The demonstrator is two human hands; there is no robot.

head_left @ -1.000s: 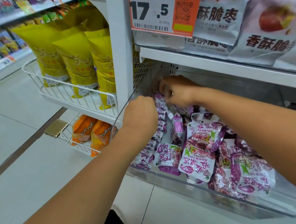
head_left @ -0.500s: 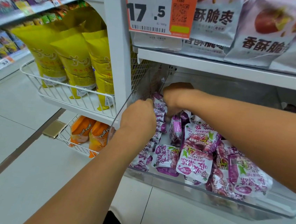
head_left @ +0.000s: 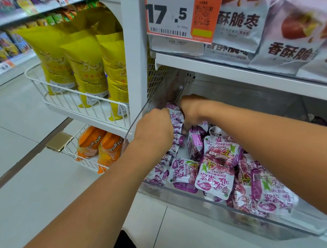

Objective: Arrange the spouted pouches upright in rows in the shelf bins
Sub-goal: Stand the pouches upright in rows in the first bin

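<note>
Fingers of the left hand curl against the upright row of purple spouted pouches along the left wall of the clear shelf bin; whether they pinch a pouch, cannot tell. Right hand, knuckles up, has dropped slightly into the bin's back-left corner, fingers hidden. Row looks tighter than a second ago. Loose pouches remain heaped mid-bin: judged early in task. Both forearms reach forward, converging.

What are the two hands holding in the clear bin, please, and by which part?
Both the left hand and right hand close on the row of purple pouches at its top edges; the exact grip is hidden.
</note>
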